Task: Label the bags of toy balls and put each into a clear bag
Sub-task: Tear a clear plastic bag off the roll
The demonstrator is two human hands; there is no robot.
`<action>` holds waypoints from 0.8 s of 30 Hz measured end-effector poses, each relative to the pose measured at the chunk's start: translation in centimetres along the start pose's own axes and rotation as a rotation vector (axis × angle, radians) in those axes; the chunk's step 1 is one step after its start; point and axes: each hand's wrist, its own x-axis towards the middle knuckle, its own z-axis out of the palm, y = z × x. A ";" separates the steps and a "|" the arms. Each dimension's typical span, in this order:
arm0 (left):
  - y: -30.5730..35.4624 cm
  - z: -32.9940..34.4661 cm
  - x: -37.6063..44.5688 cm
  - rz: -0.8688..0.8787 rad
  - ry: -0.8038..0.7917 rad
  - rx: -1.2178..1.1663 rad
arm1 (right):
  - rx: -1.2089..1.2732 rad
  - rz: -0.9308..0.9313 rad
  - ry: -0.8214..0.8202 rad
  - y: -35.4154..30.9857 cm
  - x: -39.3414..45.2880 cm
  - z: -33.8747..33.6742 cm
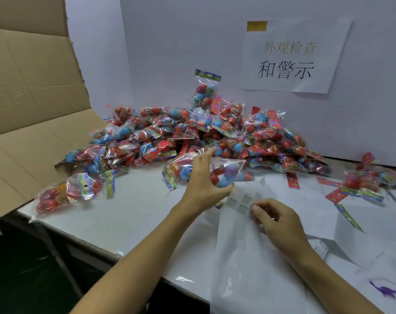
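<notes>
Progress: early, by look of it. Left hand grips ball bag, lifted just above table. Right hand pinches at label sheet, just below held bag; whether label is off sheet, cannot tell. Big pile beyond both hands looks unlabelled. Clear bags under right forearm. White table; carton flap far left of left hand; white wall with paper sign beyond pile.

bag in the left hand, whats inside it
The bag held by the left hand shows red, blue and one purple ball through clear film. The fingers cover its left part, so a full count isn't possible.
</notes>
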 end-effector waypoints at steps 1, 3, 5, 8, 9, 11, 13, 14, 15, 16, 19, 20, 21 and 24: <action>0.6 0.1 0.1 0.062 0.036 -0.014 | 0.009 -0.009 0.031 0.0 0.0 -0.1; 1.7 0.0 0.3 0.227 0.116 0.017 | 0.010 -0.035 0.053 -0.2 0.0 -0.3; 2.6 -0.3 0.5 0.388 0.253 0.071 | -0.059 -0.044 -0.017 -0.3 -0.1 -0.5; 3.6 -1.3 1.0 0.503 0.461 0.102 | -0.284 -0.061 -0.178 -0.2 -0.3 -0.4; 4.0 -1.8 1.2 0.519 0.486 0.107 | -0.307 -0.064 -0.202 -0.2 -0.3 -0.3; 4.7 -2.6 1.7 0.574 0.467 0.158 | -0.298 -0.063 -0.214 -0.5 -0.5 -0.3; 5.1 -2.8 1.7 0.656 0.377 0.247 | -0.220 -0.068 -0.152 -0.7 -0.5 -0.3; 5.2 -2.6 1.7 0.685 0.315 0.294 | -0.145 -0.076 -0.092 -0.9 -0.4 -0.4; 5.1 -2.5 1.4 0.697 0.243 0.333 | -0.046 -0.076 -0.029 -1.2 -0.3 -0.6; 4.9 -2.2 1.2 0.694 0.155 0.356 | 0.098 -0.059 0.010 -1.8 -0.2 -0.8; 4.2 -0.7 0.5 0.625 -0.178 0.420 | 0.427 0.078 -0.021 -2.7 0.2 -1.8; 4.0 -0.1 0.3 0.606 -0.280 0.454 | 0.443 0.115 -0.049 -2.9 0.3 -2.2; 3.8 0.4 0.3 0.607 -0.347 0.479 | 0.435 0.133 -0.072 -2.9 0.3 -2.5; 3.7 0.9 0.7 0.708 -0.253 0.432 | 0.461 0.177 0.009 -2.7 0.6 -3.0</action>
